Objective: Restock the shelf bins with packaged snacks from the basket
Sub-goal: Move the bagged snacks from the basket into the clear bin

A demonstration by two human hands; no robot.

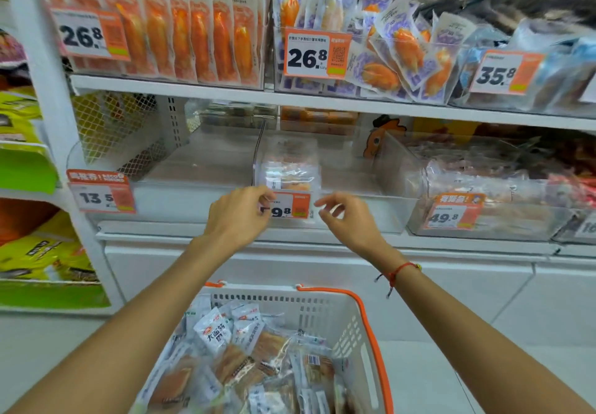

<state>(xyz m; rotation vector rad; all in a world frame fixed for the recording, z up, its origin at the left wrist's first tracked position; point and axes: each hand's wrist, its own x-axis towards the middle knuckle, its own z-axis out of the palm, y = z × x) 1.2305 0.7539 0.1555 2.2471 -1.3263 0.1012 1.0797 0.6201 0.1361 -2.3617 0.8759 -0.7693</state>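
Now | hands [238, 210] curled at clear bin [342, 187] | basket [322, 310] slotted plastic

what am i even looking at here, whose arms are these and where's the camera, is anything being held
There is one picture, from a camera worn on a person's head, looking down at their own bare arms. No machine is involved. They face a shop shelf of clear bins. The left hand and right hand reach toward the middle bin, which holds only a few packets. Neither hand clearly holds anything; the left hand's fingers are at the bin's price tag. Below sits a white basket with orange handles, full of snack packets for restocking.
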